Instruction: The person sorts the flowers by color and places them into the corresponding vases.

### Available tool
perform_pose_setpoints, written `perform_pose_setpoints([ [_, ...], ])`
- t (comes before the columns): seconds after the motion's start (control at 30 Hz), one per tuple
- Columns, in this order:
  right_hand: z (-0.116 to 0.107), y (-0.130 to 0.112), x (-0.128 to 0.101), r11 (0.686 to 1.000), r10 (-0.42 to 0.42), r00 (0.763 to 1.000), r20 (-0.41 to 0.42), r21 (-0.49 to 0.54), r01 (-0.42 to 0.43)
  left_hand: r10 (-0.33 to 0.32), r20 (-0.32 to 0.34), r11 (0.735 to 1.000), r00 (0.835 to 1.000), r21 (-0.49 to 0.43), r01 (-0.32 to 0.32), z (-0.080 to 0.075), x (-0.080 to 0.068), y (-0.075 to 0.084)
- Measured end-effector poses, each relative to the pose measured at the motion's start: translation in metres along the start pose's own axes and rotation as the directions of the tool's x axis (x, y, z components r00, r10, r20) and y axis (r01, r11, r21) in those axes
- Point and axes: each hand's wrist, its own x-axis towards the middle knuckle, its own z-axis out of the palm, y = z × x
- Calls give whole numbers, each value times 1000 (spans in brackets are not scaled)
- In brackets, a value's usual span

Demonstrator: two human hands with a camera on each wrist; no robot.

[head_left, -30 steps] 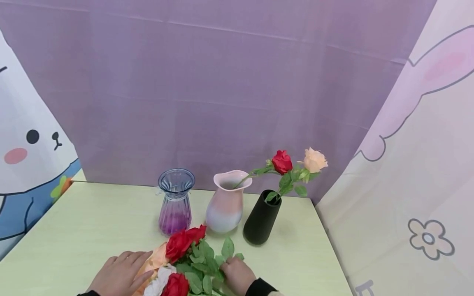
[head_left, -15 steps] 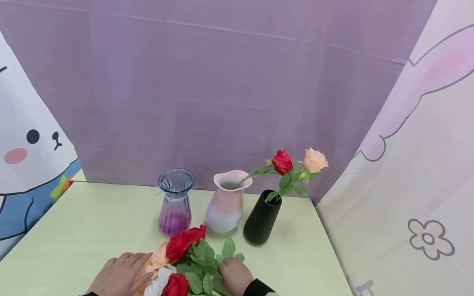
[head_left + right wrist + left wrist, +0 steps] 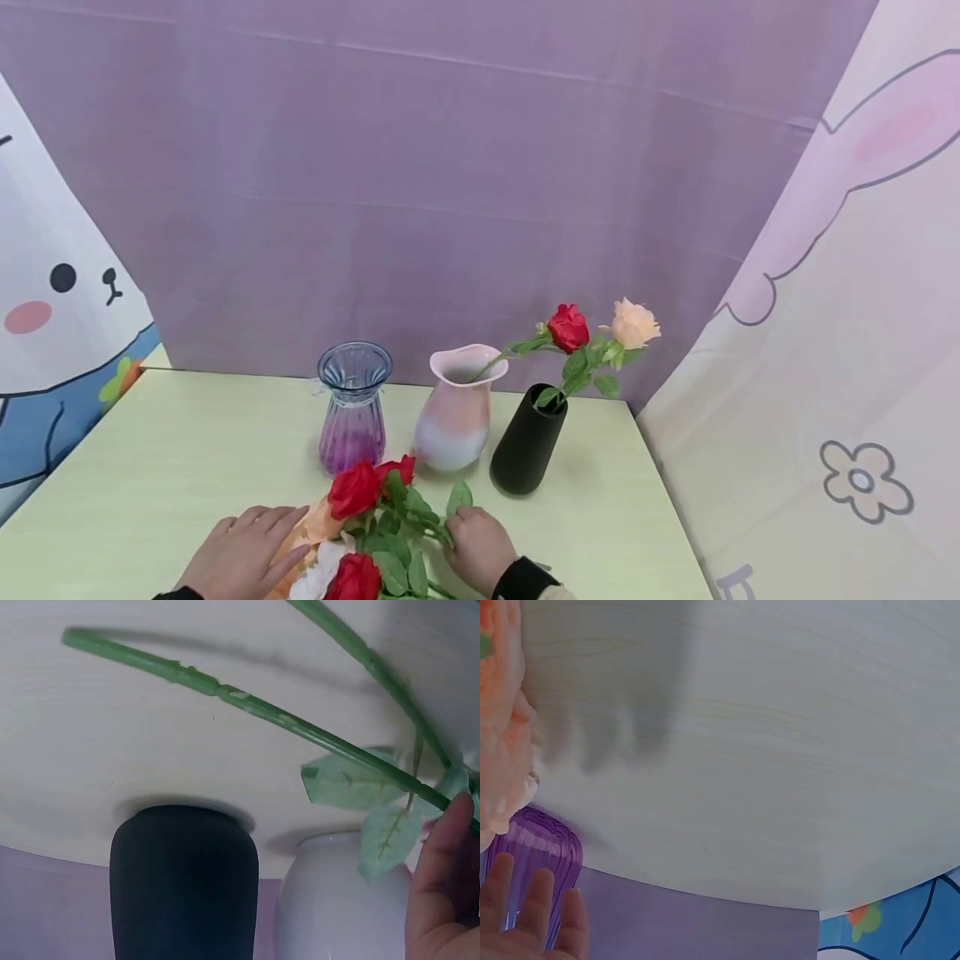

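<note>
A pile of artificial roses [image 3: 352,550], red, peach and white, lies at the table's near edge. My left hand [image 3: 243,552] rests flat on the peach bloom [image 3: 318,525], fingers straight. My right hand [image 3: 474,543] curls round the leafy stem [image 3: 420,521] of a red rose [image 3: 352,489], whose head is raised above the pile. In the right wrist view the green stem [image 3: 247,701] crosses the table above my finger [image 3: 442,877]. The left wrist view shows my fingers [image 3: 532,915] beside the peach petals [image 3: 499,750].
Three vases stand behind the pile: a blue-purple glass vase [image 3: 352,408], a pink-white vase [image 3: 456,410] holding a red rose [image 3: 567,327], and a black vase [image 3: 527,437] holding a peach rose [image 3: 633,323]. Printed curtains enclose the pale green table [image 3: 172,450] on three sides.
My right hand has shifted slightly forward on the stem, and the red rose head has moved a little left and up. The left hand stays on the pile.
</note>
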Motion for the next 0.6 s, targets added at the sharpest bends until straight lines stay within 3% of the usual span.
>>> perform_pose_setpoints([
  [0.07,10,5,4,1000,-6,1000,-10,16,6,1,5,1000,1000,-5,-1,-2,0,2],
  [0.13,35,16,6,998,6,1000,-17,63,-5,0,11,1000,1000,-6,0,-4,0,4],
  [0.23,62,29,8,998,3,990,-143,59,6,2,5,1000,1000,0,-2,-5,0,6],
  [0.3,39,27,13,998,20,985,-173,69,-8,3,5,1000,1000,1,-3,-6,0,6],
  [0.37,0,21,20,995,51,980,-193,97,-32,4,4,1000,1000,3,-4,-7,1,6],
  [0.43,-40,13,29,980,106,972,-209,186,-67,4,2,1000,1000,5,-4,-7,1,6],
  [0.5,-66,9,36,961,160,966,-205,257,-104,6,-3,1000,1000,9,-6,-6,1,6],
  [0.53,-69,10,38,949,193,962,-192,287,-133,7,-7,1000,1000,10,-7,-6,1,7],
  [0.6,-43,20,42,928,240,947,-214,338,-159,9,-15,1000,1000,11,-9,-6,2,7],
])
